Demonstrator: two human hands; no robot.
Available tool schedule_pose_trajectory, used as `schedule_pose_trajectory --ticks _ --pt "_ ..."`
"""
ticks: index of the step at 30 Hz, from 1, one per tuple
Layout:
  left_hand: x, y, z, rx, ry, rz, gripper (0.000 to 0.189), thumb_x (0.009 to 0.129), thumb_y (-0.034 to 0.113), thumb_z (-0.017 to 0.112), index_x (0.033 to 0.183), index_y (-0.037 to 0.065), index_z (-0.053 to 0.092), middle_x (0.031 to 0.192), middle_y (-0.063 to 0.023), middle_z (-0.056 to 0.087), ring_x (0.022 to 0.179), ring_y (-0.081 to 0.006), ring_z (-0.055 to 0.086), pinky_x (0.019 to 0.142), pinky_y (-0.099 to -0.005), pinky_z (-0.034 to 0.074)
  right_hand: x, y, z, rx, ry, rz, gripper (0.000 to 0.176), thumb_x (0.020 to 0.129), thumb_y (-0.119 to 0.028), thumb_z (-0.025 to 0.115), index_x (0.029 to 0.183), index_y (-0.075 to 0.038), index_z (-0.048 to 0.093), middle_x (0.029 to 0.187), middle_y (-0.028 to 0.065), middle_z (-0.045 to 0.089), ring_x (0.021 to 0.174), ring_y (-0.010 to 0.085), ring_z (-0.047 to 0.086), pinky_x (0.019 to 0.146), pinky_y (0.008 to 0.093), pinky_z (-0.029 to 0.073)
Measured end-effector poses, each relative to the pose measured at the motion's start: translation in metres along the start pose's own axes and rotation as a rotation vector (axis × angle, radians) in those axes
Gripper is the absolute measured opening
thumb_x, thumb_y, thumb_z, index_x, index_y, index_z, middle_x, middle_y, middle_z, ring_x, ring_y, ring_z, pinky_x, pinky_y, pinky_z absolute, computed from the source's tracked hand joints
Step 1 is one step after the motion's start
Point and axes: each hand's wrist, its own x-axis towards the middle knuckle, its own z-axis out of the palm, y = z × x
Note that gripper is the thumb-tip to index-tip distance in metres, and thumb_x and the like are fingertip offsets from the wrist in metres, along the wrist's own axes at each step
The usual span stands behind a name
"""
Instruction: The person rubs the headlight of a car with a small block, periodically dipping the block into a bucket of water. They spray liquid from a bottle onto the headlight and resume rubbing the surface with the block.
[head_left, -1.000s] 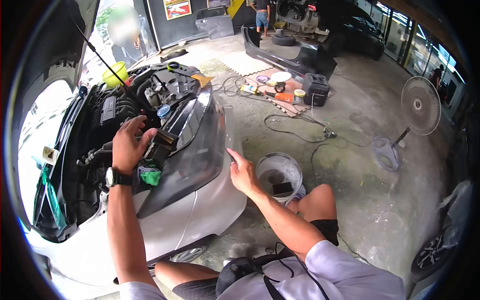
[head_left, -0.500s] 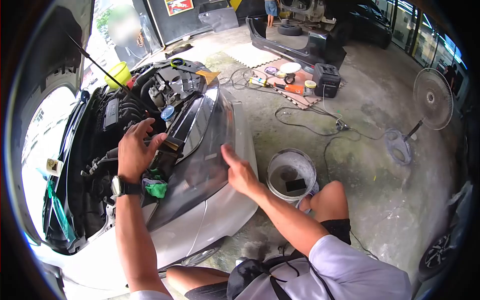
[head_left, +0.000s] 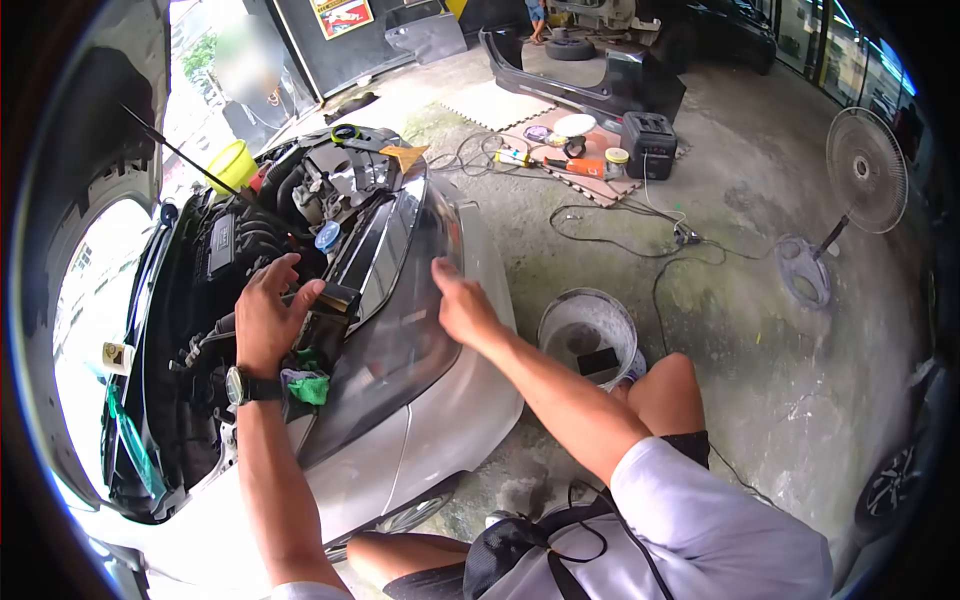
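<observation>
The car's front corner (head_left: 440, 400) fills the left half of the view, its hood raised above an open engine bay (head_left: 215, 300). My left hand (head_left: 268, 315), with a watch on the wrist, hovers over the bay's edge, fingers and thumb apart and holding nothing visible. My right hand (head_left: 462, 305) is over the outer side of the dark headlight (head_left: 395, 350), thumb raised and fingers curled; its palm side is hidden. A green cloth (head_left: 308, 388) lies below my left hand, and a blue cap (head_left: 327, 236) is above it.
A bucket (head_left: 630, 325) with a dark flat object stands beside my knee. Farther off are a fan (head_left: 866, 170), cables (head_left: 660, 255), an orange tool (head_left: 587, 167), a black power box (head_left: 650, 145) and a detached bumper (head_left: 560, 90). A person's legs (head_left: 538, 22) show at the top.
The camera view has shifted slightly. My right hand has moved a little up and left along the headlight. My left hand stays near the same spot, fingers still apart.
</observation>
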Motion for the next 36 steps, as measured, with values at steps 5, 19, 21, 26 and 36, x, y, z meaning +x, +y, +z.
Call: schedule_pose_trajectory --ticks 5,19,21,26,36 --pt "0.0 0.0 -0.004 0.016 -0.013 -0.014 0.055 0.089 0.043 0.084 0.127 0.005 0.071 0.102 -0.0157 0.076 0.094 -0.0337 0.074 0.082 -0.0443 0.058 -0.032 0.011 -0.004 -0.015 -0.035 -0.099 0.066 0.084 0.017 0.05 0.149 0.012 0.048 0.149 0.0377 0.051 0.132 0.0486 0.059 0.114 0.0466 0.051" --pt "0.001 -0.002 0.001 0.004 -0.038 -0.014 0.056 0.089 0.043 0.084 0.127 0.006 0.072 0.101 -0.0162 0.076 0.09 -0.0343 0.074 0.079 -0.0441 0.058 0.005 -0.006 -0.005 0.028 -0.064 0.069 0.063 0.088 0.017 0.044 0.15 0.01 0.049 0.148 0.036 0.054 0.142 0.044 0.053 0.124 0.0422 0.042" --pt "0.0 -0.002 0.0 -0.001 -0.031 -0.014 0.055 0.089 0.044 0.084 0.127 0.006 0.072 0.1 -0.0162 0.076 0.091 -0.0345 0.074 0.079 -0.0443 0.058 -0.02 -0.033 -0.006 0.049 -0.057 -0.114 0.063 0.088 0.018 0.045 0.15 0.01 0.049 0.151 0.0356 0.052 0.145 0.0437 0.049 0.125 0.0431 0.041" --pt "0.0 -0.002 0.0 0.019 -0.006 0.006 0.055 0.089 0.044 0.084 0.127 0.006 0.072 0.099 -0.0162 0.076 0.09 -0.0356 0.074 0.078 -0.0451 0.058 -0.031 -0.003 -0.018 0.061 -0.142 0.155 0.07 0.087 0.017 0.048 0.156 0.002 0.047 0.153 0.0354 0.048 0.14 0.0456 0.053 0.118 0.0432 0.048" --pt "-0.001 -0.003 -0.001 0.021 -0.026 -0.007 0.056 0.09 0.046 0.082 0.127 0.005 0.071 0.099 -0.0156 0.076 0.092 -0.0359 0.074 0.079 -0.0463 0.058 -0.047 -0.009 -0.017 -0.079 -0.158 0.058 0.065 0.084 0.016 0.052 0.149 0.011 0.049 0.15 0.0376 0.052 0.14 0.0484 0.054 0.122 0.0494 0.042"
